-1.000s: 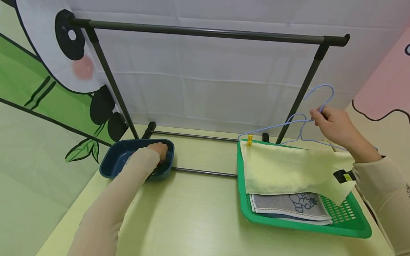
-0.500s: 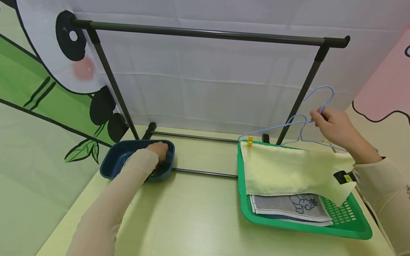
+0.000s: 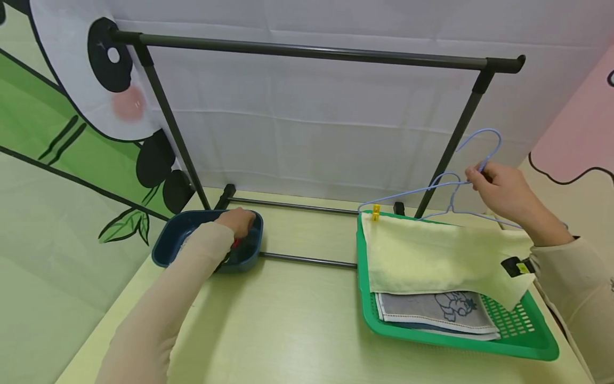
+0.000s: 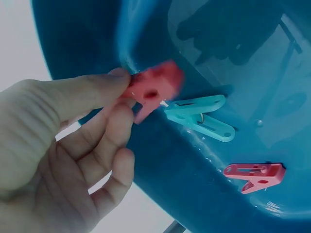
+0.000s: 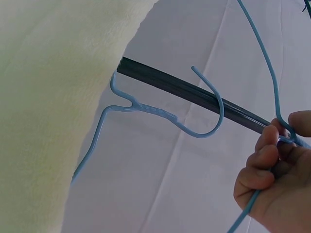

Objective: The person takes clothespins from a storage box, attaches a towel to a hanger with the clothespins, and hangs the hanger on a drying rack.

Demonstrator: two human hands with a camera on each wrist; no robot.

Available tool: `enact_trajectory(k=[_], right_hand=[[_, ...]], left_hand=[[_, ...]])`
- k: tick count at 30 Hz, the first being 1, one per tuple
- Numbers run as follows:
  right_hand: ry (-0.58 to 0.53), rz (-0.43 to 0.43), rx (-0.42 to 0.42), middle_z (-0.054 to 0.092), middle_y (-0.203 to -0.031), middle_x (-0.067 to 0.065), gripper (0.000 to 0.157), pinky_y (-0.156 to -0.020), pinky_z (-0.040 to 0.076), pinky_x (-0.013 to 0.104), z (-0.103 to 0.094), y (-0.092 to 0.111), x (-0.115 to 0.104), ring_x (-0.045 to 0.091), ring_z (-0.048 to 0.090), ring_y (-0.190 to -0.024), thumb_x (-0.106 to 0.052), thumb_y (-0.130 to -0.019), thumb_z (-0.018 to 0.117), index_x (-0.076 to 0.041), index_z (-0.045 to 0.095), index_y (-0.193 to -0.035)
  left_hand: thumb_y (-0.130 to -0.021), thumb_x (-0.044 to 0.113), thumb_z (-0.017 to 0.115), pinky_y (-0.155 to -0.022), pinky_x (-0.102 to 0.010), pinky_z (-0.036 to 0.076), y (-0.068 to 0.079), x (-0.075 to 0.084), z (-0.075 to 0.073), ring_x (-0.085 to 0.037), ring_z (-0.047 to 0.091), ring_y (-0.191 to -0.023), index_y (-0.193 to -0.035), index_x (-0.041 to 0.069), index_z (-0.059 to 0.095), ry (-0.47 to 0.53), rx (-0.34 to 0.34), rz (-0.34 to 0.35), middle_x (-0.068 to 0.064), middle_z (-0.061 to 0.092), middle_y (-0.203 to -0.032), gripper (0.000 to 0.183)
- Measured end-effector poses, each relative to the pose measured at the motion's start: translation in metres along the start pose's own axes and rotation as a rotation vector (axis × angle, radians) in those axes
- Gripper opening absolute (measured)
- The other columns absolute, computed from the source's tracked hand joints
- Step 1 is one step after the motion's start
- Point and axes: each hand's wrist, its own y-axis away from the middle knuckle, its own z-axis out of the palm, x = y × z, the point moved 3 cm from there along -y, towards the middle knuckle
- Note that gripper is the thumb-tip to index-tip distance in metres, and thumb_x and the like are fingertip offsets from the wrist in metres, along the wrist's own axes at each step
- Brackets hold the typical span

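A red clothespin (image 4: 154,87) was pinched between thumb and fingers of the left hand (image 4: 63,165) inside the blue basin (image 3: 175,237), beside a teal clothespin (image 4: 209,128). A blue hanger (image 3: 408,191) was gripped by the right hand's (image 3: 503,189) curled fingers, while a yellow cloth (image 3: 441,256), clipped at one corner, was seen over the green basket (image 3: 455,344).

No legible text or labels anywhere.
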Motion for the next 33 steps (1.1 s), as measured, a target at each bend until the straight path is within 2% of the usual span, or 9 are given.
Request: enact_trajectory(k=[7,12,14,17,25,29,33], right_hand=[[-0.014,0.011,-0.003,0.060,-0.097,0.018,0.044,-0.056,0.033,0.031,-0.002,0.008,-0.004,0.017,0.047,-0.066,-0.036,-0.102,0.035,-0.001,0.060,-0.103],[-0.038,0.034,-0.021,0.059,-0.106,0.018,0.045,-0.065,0.034,0.029,-0.002,0.017,-0.007,0.017,0.047,-0.081,-0.032,-0.103,0.027,-0.002,0.060,-0.102],[-0.047,0.031,-0.009,0.059,-0.106,0.017,0.044,-0.067,0.034,0.028,-0.002,0.020,-0.010,0.016,0.046,-0.084,-0.030,-0.103,0.026,-0.002,0.060,-0.098],[-0.054,0.019,0.034,0.060,-0.101,0.014,0.043,-0.064,0.033,0.025,-0.002,0.025,-0.014,0.014,0.046,-0.079,-0.027,-0.103,0.027,-0.003,0.060,-0.094],[-0.063,0.004,0.079,0.059,-0.089,-0.001,0.041,-0.061,0.033,0.023,-0.004,0.029,-0.017,0.007,0.047,-0.076,-0.026,-0.103,0.028,-0.003,0.061,-0.096],[-0.065,0.005,0.100,0.056,-0.083,-0.012,0.040,-0.060,0.032,0.023,-0.006,0.029,-0.017,0.009,0.046,-0.074,-0.027,-0.103,0.029,-0.005,0.061,-0.096],[-0.072,0.002,0.122,0.055,-0.080,-0.017,0.039,-0.059,0.031,0.024,-0.006,0.028,-0.018,0.008,0.045,-0.072,-0.027,-0.103,0.031,-0.005,0.062,-0.094]], left_hand=[[-0.083,0.002,0.064,-0.073,-0.043,0.048,-0.002,-0.007,-0.003,-0.026,0.058,-0.080,-0.086,0.006,0.065,0.009,0.009,-0.001,-0.007,0.062,-0.084,0.005],[-0.086,0.002,0.058,-0.077,-0.044,0.050,0.002,-0.013,-0.008,-0.028,0.062,-0.087,-0.096,0.003,0.070,0.057,0.022,0.030,-0.010,0.066,-0.093,0.016],[-0.088,0.004,0.058,-0.077,-0.044,0.050,0.007,-0.014,-0.012,-0.027,0.062,-0.086,-0.099,0.003,0.070,0.080,0.042,0.044,-0.011,0.066,-0.095,0.016],[-0.090,0.006,0.058,-0.074,-0.042,0.050,0.013,-0.015,-0.017,-0.025,0.061,-0.080,-0.097,0.001,0.070,0.131,0.071,0.065,-0.010,0.066,-0.090,0.014],[-0.091,0.007,0.055,-0.066,-0.037,0.043,0.020,-0.014,-0.020,-0.022,0.052,-0.067,-0.088,0.003,0.064,0.207,0.163,0.106,-0.006,0.060,-0.074,0.010],[-0.094,0.010,0.052,-0.066,-0.038,0.042,0.023,-0.013,-0.017,-0.022,0.051,-0.066,-0.089,0.005,0.060,0.241,0.201,0.093,-0.006,0.058,-0.074,0.011],[-0.096,0.013,0.051,-0.065,-0.038,0.042,0.026,-0.011,-0.015,-0.022,0.052,-0.067,-0.092,0.005,0.056,0.288,0.219,0.066,-0.008,0.058,-0.078,0.011]])
